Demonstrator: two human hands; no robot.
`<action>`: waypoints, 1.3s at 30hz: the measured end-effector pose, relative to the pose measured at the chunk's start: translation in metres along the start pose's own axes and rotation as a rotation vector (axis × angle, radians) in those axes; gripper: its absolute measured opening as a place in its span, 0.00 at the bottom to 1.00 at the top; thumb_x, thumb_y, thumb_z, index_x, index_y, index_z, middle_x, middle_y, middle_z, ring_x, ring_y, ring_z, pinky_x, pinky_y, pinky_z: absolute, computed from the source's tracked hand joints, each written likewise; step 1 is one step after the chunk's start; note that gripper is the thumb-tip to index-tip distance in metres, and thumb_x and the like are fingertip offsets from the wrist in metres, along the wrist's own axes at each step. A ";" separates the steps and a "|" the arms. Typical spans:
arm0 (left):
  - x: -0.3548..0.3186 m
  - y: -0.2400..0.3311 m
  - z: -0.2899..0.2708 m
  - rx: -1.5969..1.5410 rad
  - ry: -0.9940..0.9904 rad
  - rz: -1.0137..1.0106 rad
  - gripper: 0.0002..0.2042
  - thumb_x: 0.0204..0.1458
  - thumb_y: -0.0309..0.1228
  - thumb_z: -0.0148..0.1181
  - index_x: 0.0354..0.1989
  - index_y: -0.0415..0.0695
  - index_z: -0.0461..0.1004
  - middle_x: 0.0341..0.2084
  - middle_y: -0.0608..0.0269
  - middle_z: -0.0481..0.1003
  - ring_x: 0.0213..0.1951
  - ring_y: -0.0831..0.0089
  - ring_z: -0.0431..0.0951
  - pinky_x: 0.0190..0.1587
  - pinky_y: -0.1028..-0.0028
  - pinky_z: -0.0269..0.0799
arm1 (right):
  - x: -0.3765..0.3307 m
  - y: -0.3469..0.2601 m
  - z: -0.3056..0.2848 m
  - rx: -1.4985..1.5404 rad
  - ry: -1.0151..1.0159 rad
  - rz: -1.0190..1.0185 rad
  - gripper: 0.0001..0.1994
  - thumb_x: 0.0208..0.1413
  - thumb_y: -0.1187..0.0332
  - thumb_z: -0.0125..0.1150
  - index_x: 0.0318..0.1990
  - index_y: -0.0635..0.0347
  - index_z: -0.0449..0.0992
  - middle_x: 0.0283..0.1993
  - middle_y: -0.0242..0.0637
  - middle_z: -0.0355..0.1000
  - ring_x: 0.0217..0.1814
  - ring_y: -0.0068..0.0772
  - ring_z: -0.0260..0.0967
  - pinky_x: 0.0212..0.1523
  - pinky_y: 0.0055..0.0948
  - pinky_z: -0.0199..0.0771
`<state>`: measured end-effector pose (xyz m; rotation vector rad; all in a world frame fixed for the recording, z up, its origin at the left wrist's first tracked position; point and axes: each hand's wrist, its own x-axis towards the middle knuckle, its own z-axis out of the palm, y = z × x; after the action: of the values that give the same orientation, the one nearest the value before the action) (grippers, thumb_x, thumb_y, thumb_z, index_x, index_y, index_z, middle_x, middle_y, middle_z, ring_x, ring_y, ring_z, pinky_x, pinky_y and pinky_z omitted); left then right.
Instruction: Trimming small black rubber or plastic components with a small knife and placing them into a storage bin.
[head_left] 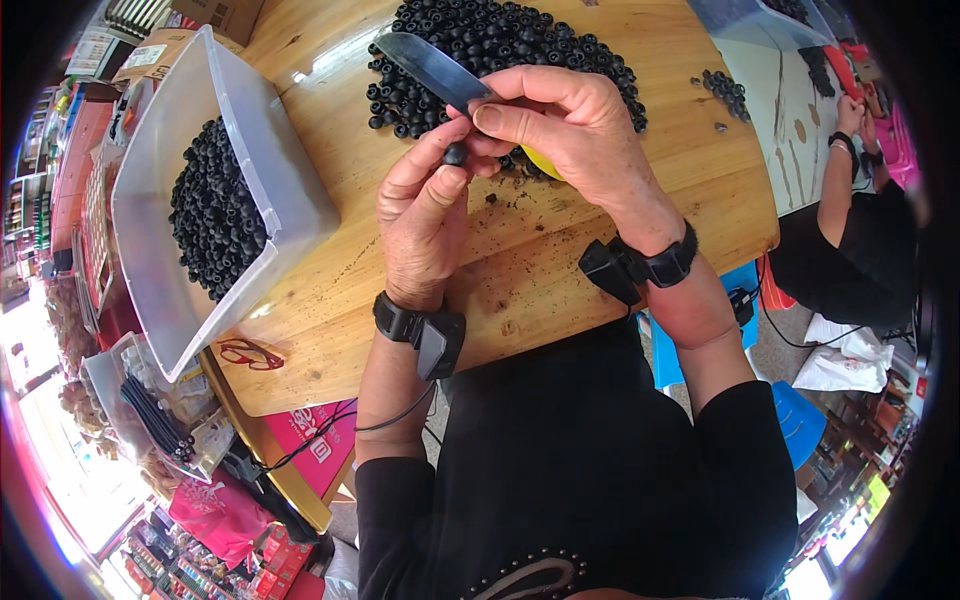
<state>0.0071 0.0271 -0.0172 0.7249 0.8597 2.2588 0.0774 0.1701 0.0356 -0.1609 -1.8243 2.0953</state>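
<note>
both hands (500, 170) raised, fingers (440, 150) around a small black bead (456, 154)

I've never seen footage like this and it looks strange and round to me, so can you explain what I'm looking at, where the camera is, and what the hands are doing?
There is no machine here, just a person working with bare hands. The one picture comes from a wide-angle camera worn on the person's head, looking down, which is why straight edges bend.

The left hand pinches a small black bead between thumb and finger. The right hand holds a knife with its blade pointing up and left, over the bead. Both wrists wear black straps with small boxes.

On the wooden table lies a pile of black beads. A clear plastic bin to the left holds more. Another person sits at right.
</note>
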 end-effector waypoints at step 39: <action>-0.001 0.005 0.005 0.021 0.002 0.011 0.17 0.58 0.32 0.50 0.52 0.34 0.69 0.41 0.49 0.75 0.42 0.65 0.74 0.49 0.68 0.68 | 0.003 0.004 -0.002 0.054 0.058 -0.005 0.08 0.55 0.75 0.57 0.42 0.66 0.76 0.38 0.37 0.76 0.39 0.23 0.74 0.35 0.19 0.76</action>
<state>0.0093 0.0254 -0.0111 0.7385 0.8842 2.2637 0.0745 0.1723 0.0316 -0.2015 -1.7312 2.1119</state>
